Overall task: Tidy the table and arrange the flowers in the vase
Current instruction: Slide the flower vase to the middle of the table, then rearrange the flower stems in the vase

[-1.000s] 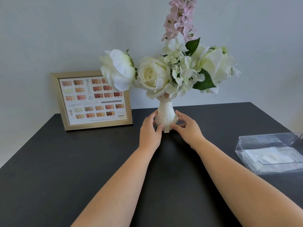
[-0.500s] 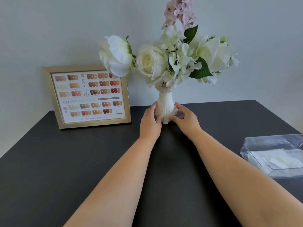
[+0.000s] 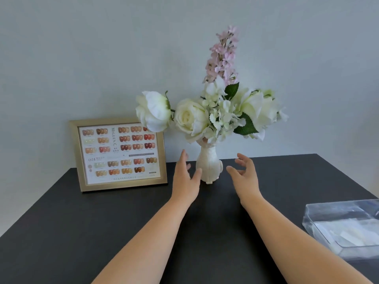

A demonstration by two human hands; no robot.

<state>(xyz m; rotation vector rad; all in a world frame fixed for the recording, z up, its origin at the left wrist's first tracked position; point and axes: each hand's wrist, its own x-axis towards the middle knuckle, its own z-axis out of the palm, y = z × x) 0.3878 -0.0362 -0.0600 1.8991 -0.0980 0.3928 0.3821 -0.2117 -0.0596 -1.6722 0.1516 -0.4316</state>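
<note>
Both hands are off the vase now: left hand and right hand hover open beside it.

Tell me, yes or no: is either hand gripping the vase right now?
No. The left hand and the right hand are open on either side of the vase, fingers spread and holding nothing.

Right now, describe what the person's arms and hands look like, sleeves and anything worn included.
Both forearms are bare up to the frame's lower edge: no sleeves show. The left hand and the right hand carry no gloves, and no rings, watch or bracelets are visible. The nails look short and unpainted, though they are too small to be sure.
</note>
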